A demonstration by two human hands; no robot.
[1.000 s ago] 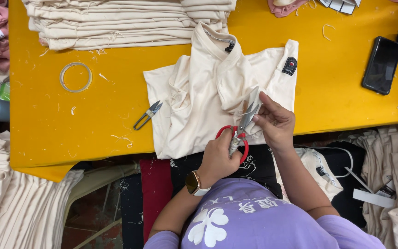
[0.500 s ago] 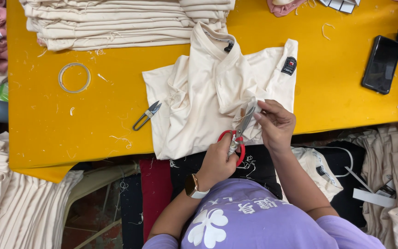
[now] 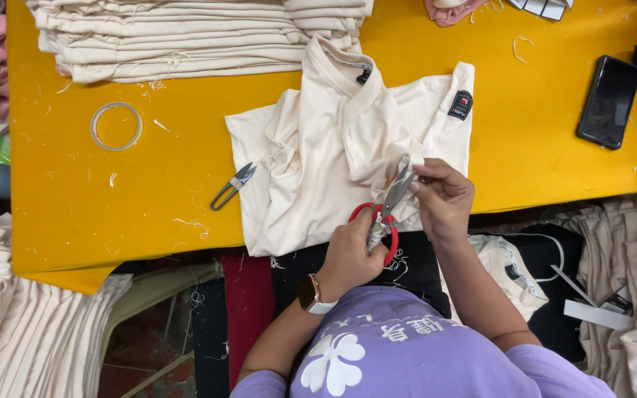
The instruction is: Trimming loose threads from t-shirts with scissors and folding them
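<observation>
At frame centre, the left hand [image 3: 352, 254] is gripping red-handled steel scissors [image 3: 381, 221], while the right hand [image 3: 444, 197] is pinching the cream cotton garment [image 3: 318, 162], probably tensioning a thread for trimming.

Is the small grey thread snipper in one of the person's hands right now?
No, the snipper lies alone on the yellow table, left of the shirt.

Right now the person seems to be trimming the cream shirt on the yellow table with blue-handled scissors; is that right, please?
Not quite: the scissors have red handles, not blue, as the head view shows. The left hand works them on the cream shirt lying on the yellow table, while the right hand pinches the fabric.
</observation>
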